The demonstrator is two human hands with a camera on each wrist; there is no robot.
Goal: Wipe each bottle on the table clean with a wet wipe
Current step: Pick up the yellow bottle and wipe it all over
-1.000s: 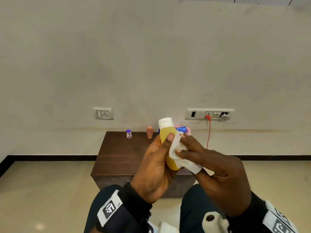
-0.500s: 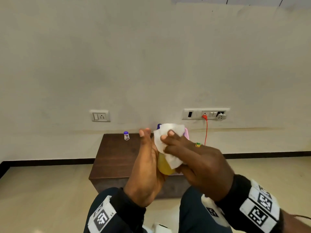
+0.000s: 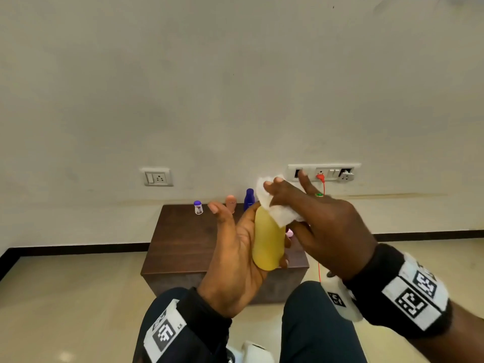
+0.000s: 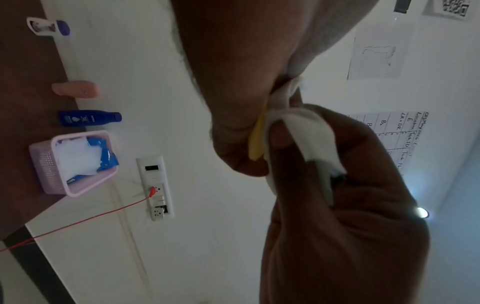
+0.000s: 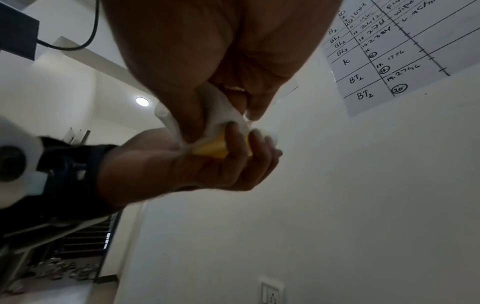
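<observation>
My left hand [image 3: 235, 247] holds a yellow bottle [image 3: 267, 242] upright in front of me, fingers curled round its far side, thumb raised free. My right hand [image 3: 309, 213] pinches a white wet wipe [image 3: 272, 205] wrapped over the bottle's top, hiding the cap. In the left wrist view the wet wipe [image 4: 309, 131] covers the yellow bottle [image 4: 255, 142]; in the right wrist view the yellow bottle [image 5: 215, 148] shows under the wet wipe [image 5: 223, 115]. On the brown table [image 3: 183, 239] stand a small white bottle with purple cap [image 3: 198, 207], a peach bottle [image 3: 231, 203] and a dark blue bottle [image 3: 249, 199].
A pink basket [image 4: 70, 162] with a blue wipe pack stands on the table's right side, mostly hidden behind my hands in the head view. A red cable [image 3: 320, 258] hangs from the wall socket [image 3: 323, 172] beside the table. My knees [image 3: 314, 323] are below the hands.
The wipe moved from the bottle's side up over its cap. My left thumb came off the bottle, and both hands rose a little.
</observation>
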